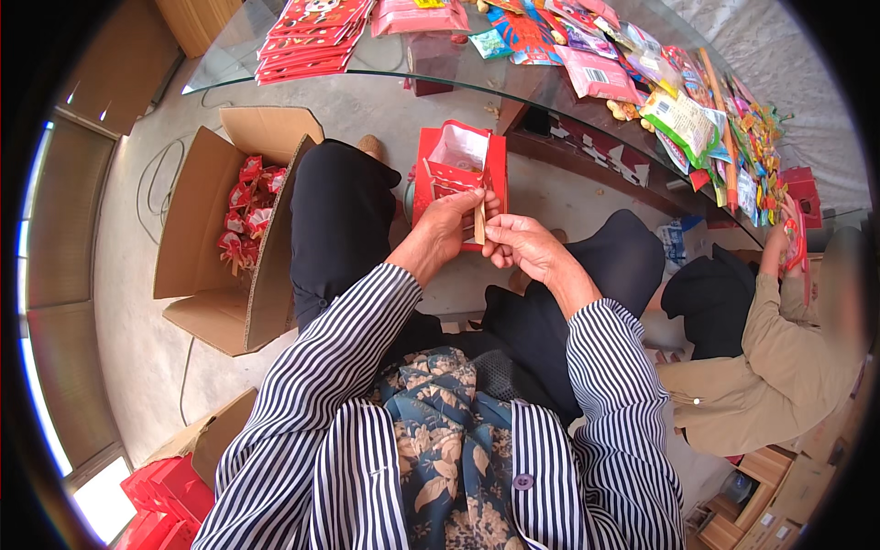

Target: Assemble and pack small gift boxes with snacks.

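A small red printed paper bag (pixel 459 175), its white inside showing at the open top, is in front of me against a larger red box (pixel 498 165). Beside the bag's near edge, my left hand (pixel 450 221) pinches a thin tan strip (pixel 479 225) between thumb and fingers. From the other side my right hand (pixel 524 240) grips the strip, its fingertips close to my left ones. Whether the strip is ribbon or wood is unclear. My fingers partly cover the bag's lower part.
A glass table (pixel 385 58) bears stacked red printed bags (pixel 313 41), pink snack packets (pixel 597 74) and loose candies (pixel 753 141). On my left, an open carton (pixel 199 227) holds red wrapped bundles (pixel 251 199). A person (pixel 763 371) sits on my right, holding a red item (pixel 796 237).
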`<state>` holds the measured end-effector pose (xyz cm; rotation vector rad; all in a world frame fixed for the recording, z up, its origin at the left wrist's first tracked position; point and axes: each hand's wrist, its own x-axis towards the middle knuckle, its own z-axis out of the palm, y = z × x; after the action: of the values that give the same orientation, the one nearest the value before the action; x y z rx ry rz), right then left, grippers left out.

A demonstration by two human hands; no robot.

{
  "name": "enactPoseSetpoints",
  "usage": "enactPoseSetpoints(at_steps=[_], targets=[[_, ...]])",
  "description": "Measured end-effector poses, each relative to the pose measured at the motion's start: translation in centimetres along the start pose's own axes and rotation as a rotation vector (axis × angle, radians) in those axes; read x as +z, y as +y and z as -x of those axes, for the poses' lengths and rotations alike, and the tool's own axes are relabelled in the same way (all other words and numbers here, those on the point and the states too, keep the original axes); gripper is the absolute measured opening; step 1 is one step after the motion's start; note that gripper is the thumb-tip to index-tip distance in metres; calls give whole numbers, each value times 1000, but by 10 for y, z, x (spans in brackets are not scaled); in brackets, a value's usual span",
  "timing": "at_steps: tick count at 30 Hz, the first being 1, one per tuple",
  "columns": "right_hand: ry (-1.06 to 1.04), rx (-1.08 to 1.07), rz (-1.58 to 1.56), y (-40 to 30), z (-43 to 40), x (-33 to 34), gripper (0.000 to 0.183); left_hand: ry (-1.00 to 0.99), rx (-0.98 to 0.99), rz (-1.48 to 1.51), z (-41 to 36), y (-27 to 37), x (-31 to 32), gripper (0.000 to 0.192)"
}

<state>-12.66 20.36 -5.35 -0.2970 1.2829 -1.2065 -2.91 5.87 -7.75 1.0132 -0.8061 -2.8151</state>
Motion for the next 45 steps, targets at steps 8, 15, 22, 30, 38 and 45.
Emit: enactPoseSetpoints(at_steps=[8, 15, 22, 30, 38, 45], targets=[[45, -20, 6, -2, 4, 8, 17, 9, 4, 32, 0, 3, -2, 26], [-33, -1, 2, 2, 7, 3, 17, 4, 0, 25, 1, -3, -3, 25], [48, -53, 22, 2, 13, 2, 29, -22, -1, 27, -2, -4, -1, 23], [31, -58, -46, -2, -15, 17, 36, -101, 54, -3, -7, 12, -21, 21], [90, 24, -269, 20, 13, 15, 9, -216, 91, 24, -20, -46, -12, 10], [-82, 26, -503, 9, 2, 24, 23, -178, 67, 65, 9, -11, -4, 13]])
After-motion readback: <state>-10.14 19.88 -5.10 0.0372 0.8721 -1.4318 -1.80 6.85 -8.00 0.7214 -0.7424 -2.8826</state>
